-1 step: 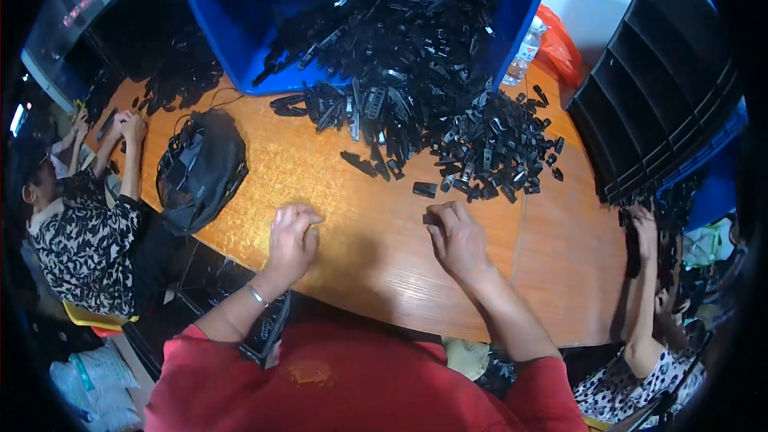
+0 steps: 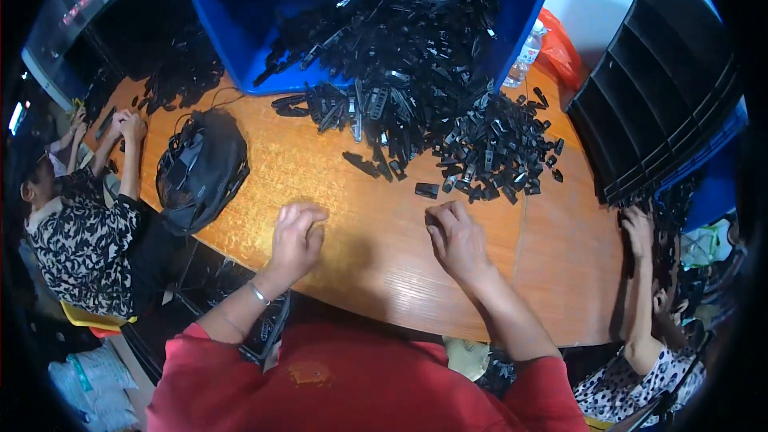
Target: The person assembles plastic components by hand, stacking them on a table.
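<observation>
My left hand (image 2: pixel 298 238) hovers at the near part of the orange wooden table (image 2: pixel 376 272), a silver bracelet at its wrist. Its fingers are bent, with a gap between forefinger and thumb and nothing visible in it. Over to the right, my right hand (image 2: pixel 460 240) has its fingers curled in toward the thumb. A dark patch shows at its fingertips; I cannot make out whether it is a part or shadow. Just beyond those fingertips lies a small black plastic piece (image 2: pixel 426 190). Behind it spreads a pile of small black clip-like parts (image 2: pixel 496 148).
A blue bin (image 2: pixel 240 72) lies tipped, longer black parts (image 2: pixel 392 56) spilling out. A black bag (image 2: pixel 204 168) rests at left, a plastic bottle (image 2: pixel 524 56) and red bag (image 2: pixel 560 52) behind. Black trays (image 2: pixel 652 88) stand right. People work at left (image 2: pixel 88 240) and right (image 2: pixel 640 376).
My left hand has shifted very slightly to the right; my right hand stays almost still. The hand of the person at the right has moved a little.
</observation>
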`<act>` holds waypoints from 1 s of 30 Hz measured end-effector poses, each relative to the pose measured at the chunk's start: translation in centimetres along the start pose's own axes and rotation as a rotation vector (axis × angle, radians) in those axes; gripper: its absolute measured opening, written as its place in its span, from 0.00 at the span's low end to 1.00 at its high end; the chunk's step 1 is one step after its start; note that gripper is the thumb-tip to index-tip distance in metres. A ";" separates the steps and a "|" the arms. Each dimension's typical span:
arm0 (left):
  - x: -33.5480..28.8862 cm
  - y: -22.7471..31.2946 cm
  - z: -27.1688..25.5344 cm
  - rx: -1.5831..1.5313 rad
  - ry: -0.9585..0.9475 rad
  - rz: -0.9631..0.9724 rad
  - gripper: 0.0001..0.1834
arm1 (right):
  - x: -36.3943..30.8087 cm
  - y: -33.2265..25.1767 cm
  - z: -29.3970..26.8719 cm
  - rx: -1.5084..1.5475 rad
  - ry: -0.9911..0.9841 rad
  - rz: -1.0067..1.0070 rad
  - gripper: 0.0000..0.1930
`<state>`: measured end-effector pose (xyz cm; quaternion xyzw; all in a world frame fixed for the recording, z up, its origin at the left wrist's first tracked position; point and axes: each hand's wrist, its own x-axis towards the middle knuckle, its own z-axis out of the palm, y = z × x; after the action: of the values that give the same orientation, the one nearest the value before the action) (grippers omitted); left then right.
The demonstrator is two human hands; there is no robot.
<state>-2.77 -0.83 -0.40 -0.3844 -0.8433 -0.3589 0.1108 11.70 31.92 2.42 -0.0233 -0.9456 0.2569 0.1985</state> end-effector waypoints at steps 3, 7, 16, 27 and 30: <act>2.9 -0.8 0.3 -0.049 0.015 0.054 0.17 | 0.7 -0.9 0.9 -0.032 -0.047 0.001 0.08; 8.8 0.7 0.2 -0.090 0.063 0.144 0.17 | 1.9 -3.1 2.8 -0.051 -0.064 0.061 0.10; 10.2 -5.0 4.3 -0.037 0.039 0.185 0.08 | 3.6 -7.3 6.8 0.057 0.051 0.015 0.14; 7.5 -3.7 2.9 -0.167 0.003 0.108 0.09 | 5.8 -6.0 7.7 0.111 0.041 0.078 0.16; 7.4 -3.5 2.8 -0.099 0.020 0.094 0.11 | 7.0 -5.9 7.8 0.121 0.041 -0.006 0.15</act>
<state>-10.09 3.80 -0.80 -0.4249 -0.8045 -0.3984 0.1165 2.59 24.06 1.73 -0.0134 -0.9241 0.3126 0.2195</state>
